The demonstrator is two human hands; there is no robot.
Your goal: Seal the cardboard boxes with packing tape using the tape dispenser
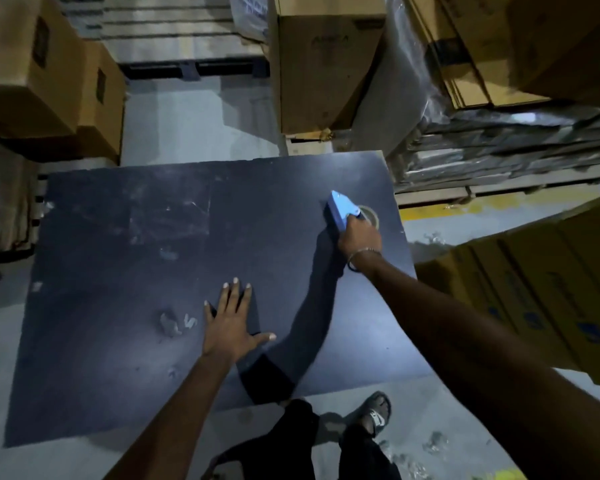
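While the right hand [359,239] is gripping the blue tape dispenser [343,213] at the table's [118,341] far right and the left hand [231,323] is lying flat and spread near its middle, no box is sitting on it, so sealing's looking unstarted.

Dim scene, cool bluish cast. The brightest patch sits on the dark table top [146,258] just beyond the right hand [359,239], where the blue tape dispenser [343,211] glares pale. A long arm shadow runs from that grip back toward the viewer. Boxes [312,71] at the edges bend and smear; detail is soft and noisy throughout.
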